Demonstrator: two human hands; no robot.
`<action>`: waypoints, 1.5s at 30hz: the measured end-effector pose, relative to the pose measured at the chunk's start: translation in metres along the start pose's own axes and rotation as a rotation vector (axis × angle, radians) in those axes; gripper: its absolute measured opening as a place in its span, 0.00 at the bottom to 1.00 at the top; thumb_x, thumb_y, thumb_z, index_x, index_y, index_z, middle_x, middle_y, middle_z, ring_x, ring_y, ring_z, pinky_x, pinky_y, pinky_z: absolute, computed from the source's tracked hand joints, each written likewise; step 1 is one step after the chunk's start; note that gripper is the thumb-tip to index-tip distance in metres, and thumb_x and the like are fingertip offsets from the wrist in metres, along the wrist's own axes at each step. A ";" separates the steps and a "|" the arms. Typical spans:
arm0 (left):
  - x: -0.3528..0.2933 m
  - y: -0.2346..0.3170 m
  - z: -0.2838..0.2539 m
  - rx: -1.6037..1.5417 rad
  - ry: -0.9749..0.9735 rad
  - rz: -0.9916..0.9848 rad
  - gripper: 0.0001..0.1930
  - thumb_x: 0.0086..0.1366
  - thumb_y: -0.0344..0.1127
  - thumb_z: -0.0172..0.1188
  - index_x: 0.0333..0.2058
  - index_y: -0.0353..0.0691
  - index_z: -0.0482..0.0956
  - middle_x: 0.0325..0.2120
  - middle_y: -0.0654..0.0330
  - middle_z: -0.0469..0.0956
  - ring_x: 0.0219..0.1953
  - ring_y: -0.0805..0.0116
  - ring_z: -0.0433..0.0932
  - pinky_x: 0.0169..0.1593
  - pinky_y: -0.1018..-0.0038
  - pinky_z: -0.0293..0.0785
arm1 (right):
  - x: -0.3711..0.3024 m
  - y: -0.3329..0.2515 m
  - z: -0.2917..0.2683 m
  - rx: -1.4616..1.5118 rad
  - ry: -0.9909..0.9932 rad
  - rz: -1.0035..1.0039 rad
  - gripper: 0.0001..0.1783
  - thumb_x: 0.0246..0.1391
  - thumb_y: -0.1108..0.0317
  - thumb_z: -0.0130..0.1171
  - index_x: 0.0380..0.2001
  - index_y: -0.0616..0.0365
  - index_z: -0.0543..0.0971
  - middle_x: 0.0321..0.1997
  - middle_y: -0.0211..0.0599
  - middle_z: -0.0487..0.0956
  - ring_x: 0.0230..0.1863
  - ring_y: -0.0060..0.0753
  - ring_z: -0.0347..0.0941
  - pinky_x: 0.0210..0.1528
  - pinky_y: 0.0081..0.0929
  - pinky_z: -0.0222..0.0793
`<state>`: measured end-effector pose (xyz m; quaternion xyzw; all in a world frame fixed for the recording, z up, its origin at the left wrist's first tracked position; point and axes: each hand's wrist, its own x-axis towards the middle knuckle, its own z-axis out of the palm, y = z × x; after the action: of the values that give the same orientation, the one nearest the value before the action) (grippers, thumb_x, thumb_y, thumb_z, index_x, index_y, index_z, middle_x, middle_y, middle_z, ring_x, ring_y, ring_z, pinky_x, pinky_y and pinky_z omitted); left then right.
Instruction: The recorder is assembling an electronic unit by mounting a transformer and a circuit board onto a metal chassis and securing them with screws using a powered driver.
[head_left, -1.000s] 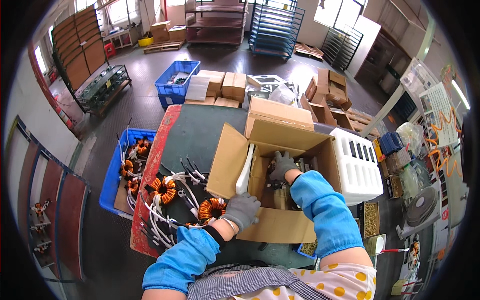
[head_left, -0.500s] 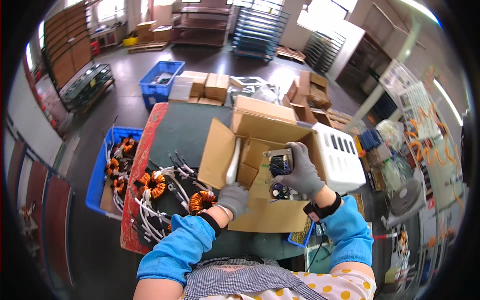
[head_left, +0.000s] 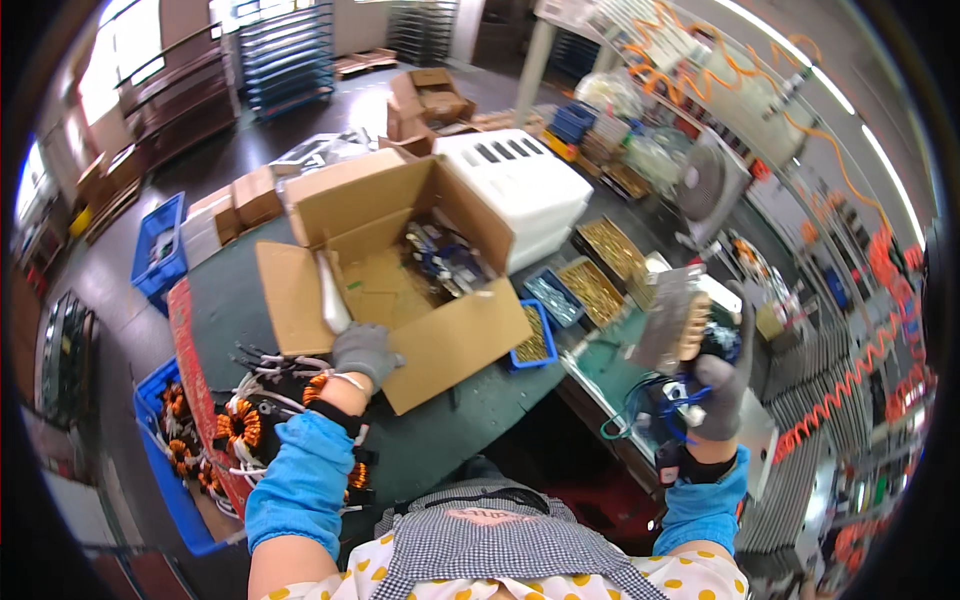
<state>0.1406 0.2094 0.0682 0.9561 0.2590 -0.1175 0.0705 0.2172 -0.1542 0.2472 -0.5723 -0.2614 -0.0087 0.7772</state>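
Dark green, a red-edged worktable bears an open brown cardboard box, with a white slotted foam block just beside it. A grey metal-plated assembly with blue wires is well right of the box, held in the bent fingers of the grey-gloved right hand. The grey-gloved left hand curls its fingers at the box's near-left edge; whether they grip it, I cannot tell. Near that hand lies an orange copper-wound ring coil.

A silvery, blue-wired metal assembly is being held up, tilted, at right. Left of centre, an open cardboard box is sitting with flaps spread, wired parts lying inside.
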 end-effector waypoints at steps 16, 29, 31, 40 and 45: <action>0.019 -0.003 0.010 -0.108 0.008 -0.023 0.26 0.45 0.42 0.70 0.43 0.39 0.79 0.45 0.47 0.78 0.50 0.50 0.74 0.53 0.63 0.71 | -0.083 -0.021 -0.262 -1.629 0.442 0.463 0.46 0.30 0.61 0.69 0.57 0.60 0.65 0.54 0.49 0.69 0.52 0.56 0.71 0.52 0.41 0.70; 0.012 0.070 0.000 0.051 0.121 -0.393 0.24 0.48 0.34 0.66 0.46 0.36 0.75 0.48 0.46 0.75 0.52 0.47 0.73 0.54 0.62 0.69 | -0.025 0.040 -0.338 -1.765 0.103 0.882 0.46 0.34 0.51 0.68 0.59 0.56 0.65 0.55 0.45 0.68 0.52 0.50 0.72 0.49 0.43 0.72; 0.007 0.091 -0.003 0.117 0.166 -0.356 0.24 0.51 0.33 0.65 0.47 0.36 0.75 0.50 0.46 0.74 0.54 0.48 0.71 0.56 0.62 0.67 | -0.024 0.039 -0.338 -1.776 0.079 0.863 0.46 0.35 0.49 0.68 0.58 0.56 0.66 0.53 0.45 0.68 0.50 0.51 0.73 0.48 0.43 0.72; 0.053 0.306 -0.035 -0.610 0.493 0.710 0.23 0.52 0.29 0.64 0.49 0.34 0.74 0.47 0.52 0.76 0.50 0.55 0.74 0.55 0.67 0.69 | -0.047 0.031 -0.366 -1.460 0.290 0.688 0.47 0.46 0.42 0.64 0.63 0.56 0.60 0.69 0.57 0.51 0.58 0.58 0.68 0.55 0.44 0.69; 0.027 0.463 -0.019 -0.898 -0.500 1.011 0.32 0.55 0.36 0.66 0.58 0.33 0.66 0.52 0.48 0.74 0.56 0.56 0.72 0.58 0.68 0.68 | -0.124 0.037 -0.379 -0.807 0.537 0.667 0.56 0.44 0.50 0.69 0.68 0.57 0.47 0.62 0.63 0.64 0.57 0.59 0.70 0.55 0.40 0.69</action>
<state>0.4038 -0.1707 0.1139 0.7823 -0.2158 -0.1678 0.5597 0.2721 -0.5158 0.0834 -0.8519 0.1631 -0.0071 0.4976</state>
